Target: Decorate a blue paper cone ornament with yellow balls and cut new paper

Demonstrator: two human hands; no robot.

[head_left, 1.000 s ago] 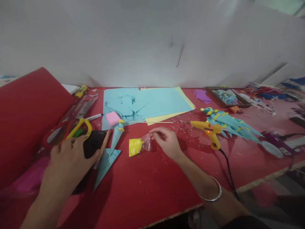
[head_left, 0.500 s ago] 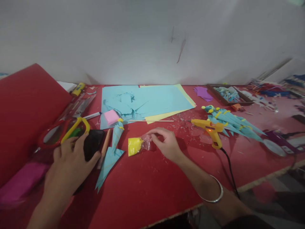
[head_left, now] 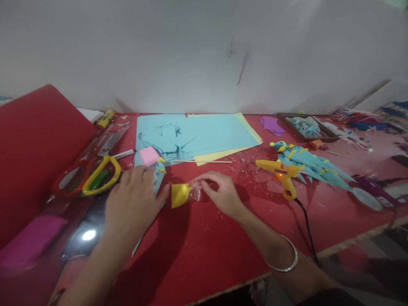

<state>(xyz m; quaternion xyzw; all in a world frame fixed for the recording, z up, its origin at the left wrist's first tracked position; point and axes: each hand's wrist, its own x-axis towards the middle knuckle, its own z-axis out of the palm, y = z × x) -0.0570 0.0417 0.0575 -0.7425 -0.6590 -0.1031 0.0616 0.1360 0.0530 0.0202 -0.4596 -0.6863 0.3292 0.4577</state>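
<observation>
My right hand (head_left: 223,192) pinches the clear, crumpled end of a small plastic packet (head_left: 181,194) lying on the red table. Something yellow fills the packet's other end. Just left of it, my left hand (head_left: 135,197) is over a light blue folded-paper piece (head_left: 158,177) with yellow trim, hiding most of it. That hand's thumb points away from its fingers, and I see nothing held in it. Beside its wrist lies a dark, glossy flat thing like a phone (head_left: 87,229), with a bright reflection on it.
Scissors (head_left: 102,176) with yellow and red handles lie at the left. A yellow glue gun (head_left: 282,172), its light glowing, rests at the right beside more blue paper pieces (head_left: 310,163). Cut blue paper (head_left: 219,134), a thin stick (head_left: 207,161) and a tray (head_left: 328,137) are further back.
My left hand has moved right, from the dark flat thing to above the blue paper piece, uncovering the dark thing's surface. My right hand and the packet have barely moved.
</observation>
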